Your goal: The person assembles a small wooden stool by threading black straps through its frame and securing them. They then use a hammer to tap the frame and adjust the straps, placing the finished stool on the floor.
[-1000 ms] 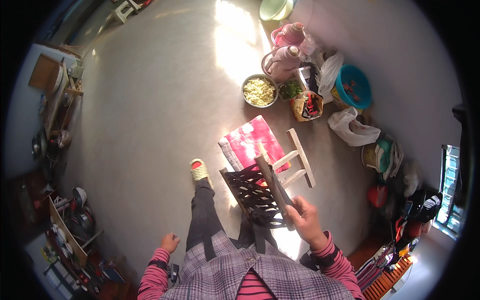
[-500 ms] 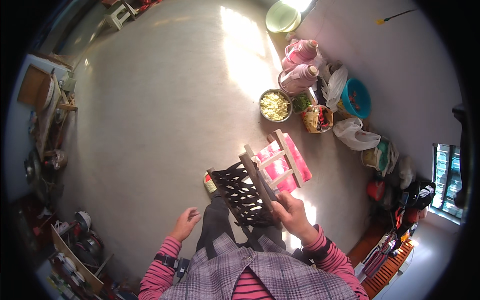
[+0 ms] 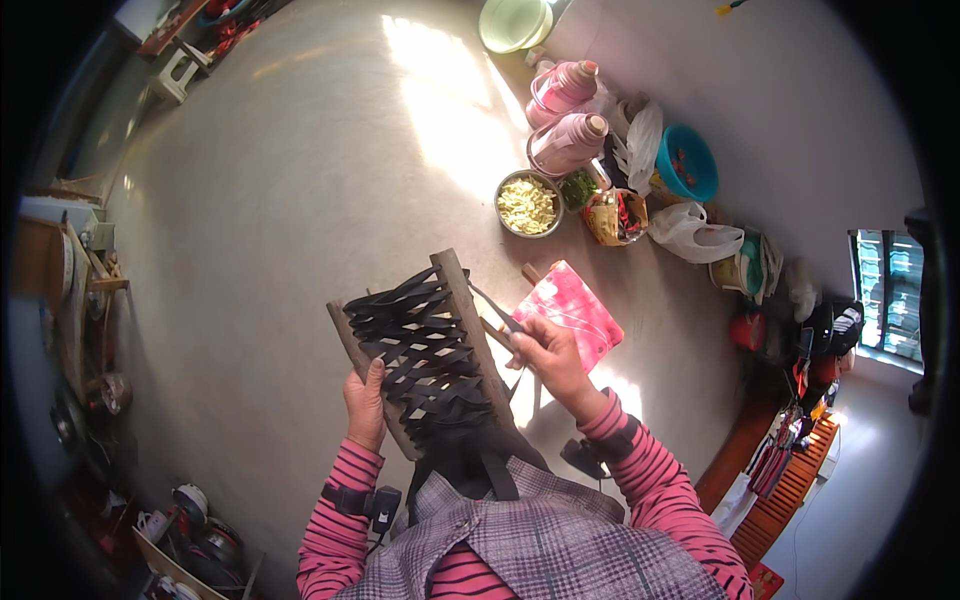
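A wooden-framed folding stool [image 3: 415, 350] with a seat of woven black straps rests tilted over my lap. My left hand [image 3: 365, 405] is closed around its left wooden rail, thumb on top and the other fingers hidden beneath. Just beyond the right rail, my right hand [image 3: 553, 360] pinches a loose black strap [image 3: 495, 303] that runs from the far end of that rail. Past my right hand a low wooden stool with a pink top [image 3: 575, 310] stands on the floor, partly covered by the hand and the woven frame.
A metal bowl of pale cut pieces [image 3: 528, 204] sits beyond the pink stool, beside two pink vacuum flasks [image 3: 567, 143]. Bags and a blue basin [image 3: 687, 162] line the right wall. A white stool [image 3: 178, 75] stands far left; shelves with kitchenware edge the left side.
The woven stool has swung left and turned its seat up toward me. My left hand, free before, now grips its left rail. My right hand has left the right rail and holds a strap.
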Demonstrator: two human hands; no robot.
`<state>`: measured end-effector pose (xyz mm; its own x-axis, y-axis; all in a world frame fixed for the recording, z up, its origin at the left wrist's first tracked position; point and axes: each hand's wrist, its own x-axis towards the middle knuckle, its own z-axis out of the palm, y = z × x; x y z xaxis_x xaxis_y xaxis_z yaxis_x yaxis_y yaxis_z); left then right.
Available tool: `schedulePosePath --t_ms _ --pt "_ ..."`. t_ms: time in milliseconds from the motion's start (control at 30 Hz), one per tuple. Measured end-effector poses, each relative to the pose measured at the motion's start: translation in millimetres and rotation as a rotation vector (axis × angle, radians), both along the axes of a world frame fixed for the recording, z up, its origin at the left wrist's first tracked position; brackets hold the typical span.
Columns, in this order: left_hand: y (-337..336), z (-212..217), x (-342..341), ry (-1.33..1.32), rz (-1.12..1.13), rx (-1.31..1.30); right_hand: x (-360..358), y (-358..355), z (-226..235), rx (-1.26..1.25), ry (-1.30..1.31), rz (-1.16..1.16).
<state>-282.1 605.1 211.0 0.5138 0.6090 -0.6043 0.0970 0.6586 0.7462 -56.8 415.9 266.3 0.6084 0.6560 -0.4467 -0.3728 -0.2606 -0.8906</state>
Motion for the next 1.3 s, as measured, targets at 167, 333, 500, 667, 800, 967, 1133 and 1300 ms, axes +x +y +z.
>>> schedulePosePath --t_ms 167,333,500,667,800,967,1133,1300 --pt "29 12 56 0.063 -0.066 0.056 51 14 -75 -0.362 -0.380 0.003" --pt "67 8 90 0.237 -0.089 0.185 47 56 -99 -0.384 -0.648 0.114" --pt "102 7 129 0.275 -0.120 0.201 38 112 -95 -0.410 -0.288 0.131" --pt "152 5 157 0.248 -0.211 0.170 73 149 -111 -0.346 -0.398 0.064" --pt "184 -11 179 0.283 -0.183 0.248 113 190 -125 -0.374 -0.469 0.151" --pt "227 -24 204 0.333 -0.258 0.220 129 228 -119 -0.363 -0.293 0.100" --pt "259 -29 221 0.305 -0.248 0.460 122 274 -112 -0.333 -0.404 0.077" --pt "338 -37 208 0.333 -0.320 0.348 141 317 -116 -0.349 -0.323 0.042"
